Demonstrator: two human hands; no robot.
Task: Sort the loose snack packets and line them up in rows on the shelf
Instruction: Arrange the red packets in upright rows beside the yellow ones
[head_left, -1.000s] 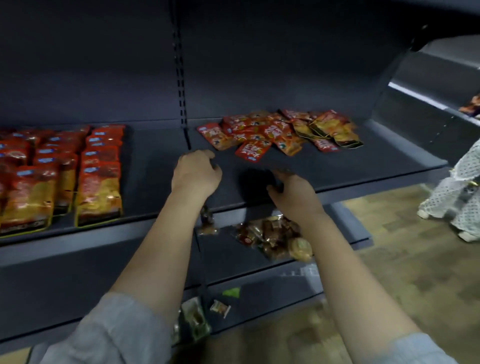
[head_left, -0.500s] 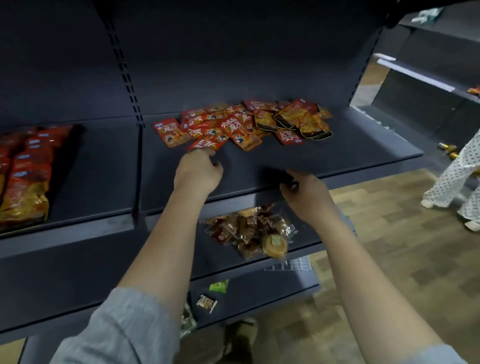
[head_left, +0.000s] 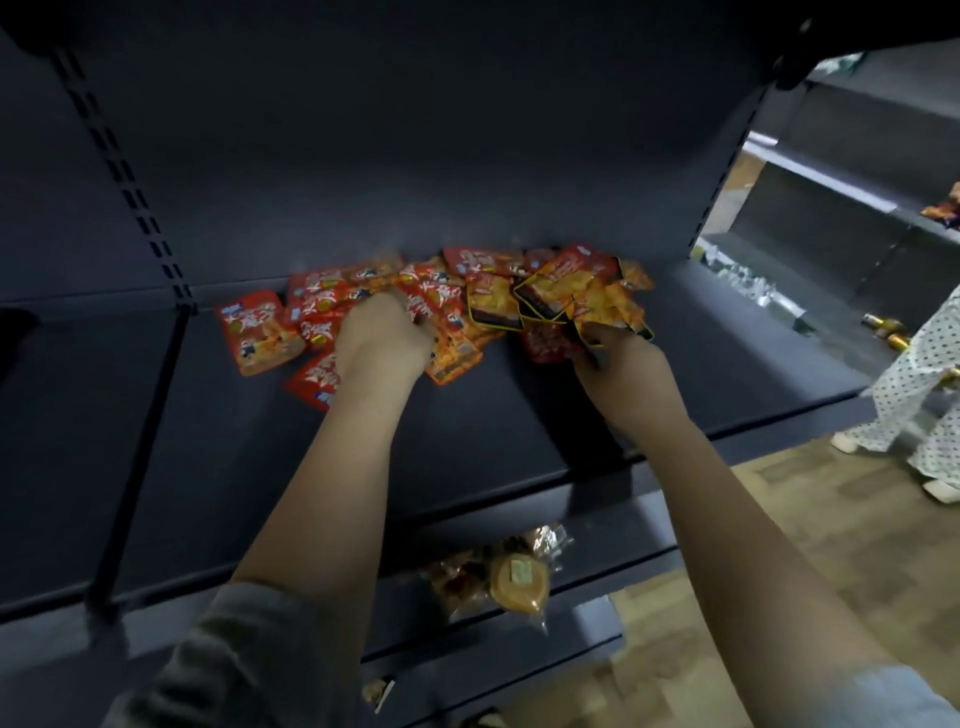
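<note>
Both hands are sunk in the loose snack packets (head_left: 415, 306) heaped far back on the shelf (head_left: 467, 415): red ones are covered by the left hand (head_left: 382, 335), its grip hidden, black-edged ones pinched by the right hand (head_left: 618, 358); kinds could be mixed if overlapping packets are dragged along

head view looks forward and down, close over the shelf (head_left: 493, 415).

The red snack packets (head_left: 262, 332) carry large white characters, too blurred to read.
</note>
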